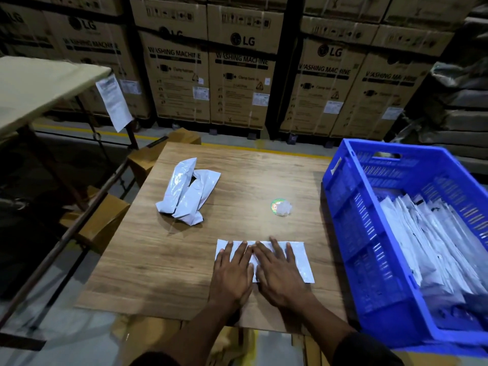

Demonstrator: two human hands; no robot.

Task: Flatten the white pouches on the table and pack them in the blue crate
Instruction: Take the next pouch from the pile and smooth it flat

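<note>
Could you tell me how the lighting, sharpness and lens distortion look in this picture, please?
Head view: dim overall, brightest on the wooden table; the crumpled glossy white pouches show sheen; wide-angle lens bows the stacked cardboard cartons and the blue plastic crate; left hand and right hand are slightly soft; corners fall dark.

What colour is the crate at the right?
Blue crate, seen in the head view.

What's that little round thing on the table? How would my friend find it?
Start at the wooden table, left of the blue crate. Beyond the flat pouch under both hands lies a small round sticker-like thing. It alone is round, with green and red on it.
</note>
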